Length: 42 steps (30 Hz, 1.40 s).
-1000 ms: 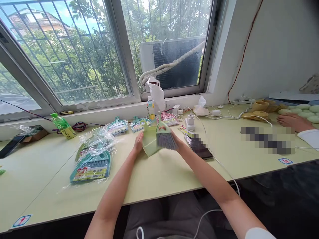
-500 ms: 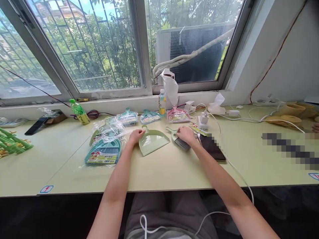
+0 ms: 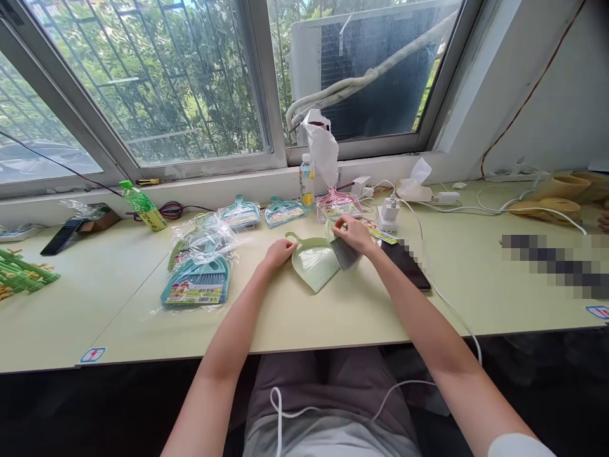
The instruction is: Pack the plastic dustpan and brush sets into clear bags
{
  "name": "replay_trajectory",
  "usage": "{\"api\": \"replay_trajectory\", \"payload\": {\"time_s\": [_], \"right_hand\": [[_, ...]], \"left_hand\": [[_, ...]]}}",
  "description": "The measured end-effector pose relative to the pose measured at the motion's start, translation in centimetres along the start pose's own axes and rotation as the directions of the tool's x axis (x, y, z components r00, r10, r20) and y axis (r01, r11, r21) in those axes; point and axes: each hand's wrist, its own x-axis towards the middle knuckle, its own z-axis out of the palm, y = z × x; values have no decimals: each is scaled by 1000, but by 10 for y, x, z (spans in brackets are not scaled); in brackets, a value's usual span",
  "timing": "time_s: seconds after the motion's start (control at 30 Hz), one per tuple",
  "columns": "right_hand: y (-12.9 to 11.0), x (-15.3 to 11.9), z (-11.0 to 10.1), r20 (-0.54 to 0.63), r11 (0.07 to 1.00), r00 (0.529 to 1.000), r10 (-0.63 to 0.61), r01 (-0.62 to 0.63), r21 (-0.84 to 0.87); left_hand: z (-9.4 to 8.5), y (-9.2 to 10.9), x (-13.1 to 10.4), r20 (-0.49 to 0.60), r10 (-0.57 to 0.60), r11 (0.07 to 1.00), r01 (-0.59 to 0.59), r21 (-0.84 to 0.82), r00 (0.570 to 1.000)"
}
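A pale green dustpan (image 3: 314,263) lies on the table in front of me. My left hand (image 3: 280,252) grips its left edge near the looped handle, fingers closed. In my right hand (image 3: 353,233) is a small hand brush (image 3: 346,252) with grey bristles, tilted so that it overlaps the dustpan's right side. Whether the bristles touch the pan I cannot tell. To the left of my left hand sit wrapped teal dustpan sets (image 3: 197,282) in clear plastic.
More packaged sets stand at the back, two blue-green (image 3: 284,211) and one pink (image 3: 339,204). A black tablet (image 3: 404,263) and a white charger (image 3: 389,214) with cables are on the right. A green bottle (image 3: 143,206) leans at the back left. Another person's hand shows at the far right edge.
My right hand has lifted the brush off the table and brought it left over the dustpan's edge. The dustpan has turned and shifted slightly right with my left hand.
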Motion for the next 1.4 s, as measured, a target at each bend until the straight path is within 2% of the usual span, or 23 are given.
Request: {"api": "replay_trajectory", "payload": {"time_s": [0.1,0.17,0.27,0.37,0.6,0.83,1.0,1.2,1.4], "right_hand": [[-14,-8,7,154,988,982,-107,123,-97],[-23,-13,12,171,975,979,-109,139,-176],[-29,-16,15,181,969,976,-122,156,-191],[-28,-16,14,223,971,961,-163,196,-136],[-22,-14,16,294,967,940,-175,220,-125],[-18,-15,27,270,973,936,-227,232,17],[-14,-14,31,277,967,927,-254,236,96],[-15,-12,34,286,963,920,-269,267,44],[-19,-13,33,300,955,909,-290,293,36]], "left_hand": [[6,26,-4,18,235,963,-236,128,972],[2,33,-7,-44,334,915,-313,254,942],[-8,30,-10,-157,464,838,-375,395,872],[-12,21,-10,-157,546,784,-436,441,823],[-2,21,-6,-39,596,715,-508,480,802],[10,11,0,-31,534,732,-443,518,845],[12,11,-2,7,586,680,-497,539,810],[12,16,-1,42,558,696,-495,520,829],[17,14,2,28,529,755,-485,442,848]]}}
